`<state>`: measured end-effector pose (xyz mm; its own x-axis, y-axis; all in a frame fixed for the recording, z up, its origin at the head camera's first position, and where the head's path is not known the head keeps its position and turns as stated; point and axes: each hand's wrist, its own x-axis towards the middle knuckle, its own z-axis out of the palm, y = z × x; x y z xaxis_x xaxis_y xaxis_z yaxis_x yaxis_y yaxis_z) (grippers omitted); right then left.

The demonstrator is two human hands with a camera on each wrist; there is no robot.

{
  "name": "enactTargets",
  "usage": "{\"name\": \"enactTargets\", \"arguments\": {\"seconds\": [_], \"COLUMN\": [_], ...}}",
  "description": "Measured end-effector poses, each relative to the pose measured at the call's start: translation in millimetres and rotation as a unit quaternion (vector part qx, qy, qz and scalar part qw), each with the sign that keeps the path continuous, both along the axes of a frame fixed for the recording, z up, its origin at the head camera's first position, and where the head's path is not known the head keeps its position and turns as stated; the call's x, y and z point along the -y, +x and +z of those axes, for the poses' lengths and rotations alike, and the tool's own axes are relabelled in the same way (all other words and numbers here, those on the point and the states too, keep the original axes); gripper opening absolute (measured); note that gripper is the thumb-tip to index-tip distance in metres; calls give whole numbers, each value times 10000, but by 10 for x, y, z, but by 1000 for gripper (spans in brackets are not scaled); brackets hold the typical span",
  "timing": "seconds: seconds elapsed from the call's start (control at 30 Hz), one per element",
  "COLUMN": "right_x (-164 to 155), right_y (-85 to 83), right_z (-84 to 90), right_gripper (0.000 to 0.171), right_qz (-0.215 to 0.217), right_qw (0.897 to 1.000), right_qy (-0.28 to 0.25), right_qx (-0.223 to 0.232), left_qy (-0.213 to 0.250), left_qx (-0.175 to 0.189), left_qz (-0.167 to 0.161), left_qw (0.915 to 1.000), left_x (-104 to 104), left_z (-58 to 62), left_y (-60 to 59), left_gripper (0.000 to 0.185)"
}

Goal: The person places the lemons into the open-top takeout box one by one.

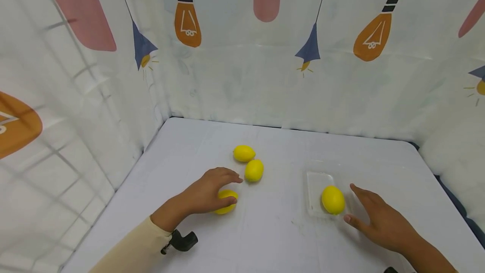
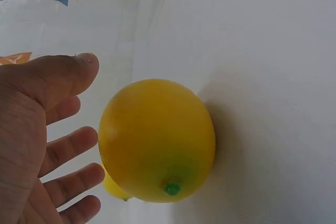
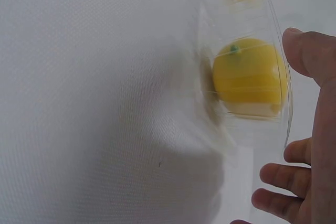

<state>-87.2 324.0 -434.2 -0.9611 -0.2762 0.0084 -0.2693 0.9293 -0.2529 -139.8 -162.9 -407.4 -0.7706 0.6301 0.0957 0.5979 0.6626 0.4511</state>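
Four yellow lemons lie on a white table [image 1: 280, 239] walled in by a curtain [image 1: 242, 75] printed with light bulbs. The left hand [image 1: 206, 191] reaches forward from a cream sleeve [image 1: 132, 250], palm down, arched over the nearest lemon [image 1: 227, 205]. The left wrist view shows this lemon [image 2: 157, 140] just beside the palm with the thumb and fingers spread and only gently bent, apart from the fruit rather than clamped on it; whether any fingertip touches it cannot be told. Two more lemons sit just beyond the fingertips, one [image 1: 254, 170] near them and another [image 1: 244, 153] touching it from behind. To the right, a clear plastic tray [image 1: 316, 180] holds the fourth lemon [image 1: 333, 199]. The right hand [image 1: 379, 220] rests low beside the tray's right edge, fingers straight and spread, thumb out toward the tray's near corner, holding nothing.
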Motion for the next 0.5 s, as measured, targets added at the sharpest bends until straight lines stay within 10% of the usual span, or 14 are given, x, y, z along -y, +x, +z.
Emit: {"name": "enactTargets", "arguments": {"seconds": [0.5], "right_x": [7], "right_y": [-6], "right_z": [-7], "right_gripper": [92], "right_qz": [8], "right_qw": [9999], "right_qy": [-13], "right_qx": [101], "left_qy": [150], "left_qx": [290], "left_qz": [-222], "left_qw": [9992], "left_x": [180], "left_z": [-114], "left_y": [27], "left_gripper": [27]}}
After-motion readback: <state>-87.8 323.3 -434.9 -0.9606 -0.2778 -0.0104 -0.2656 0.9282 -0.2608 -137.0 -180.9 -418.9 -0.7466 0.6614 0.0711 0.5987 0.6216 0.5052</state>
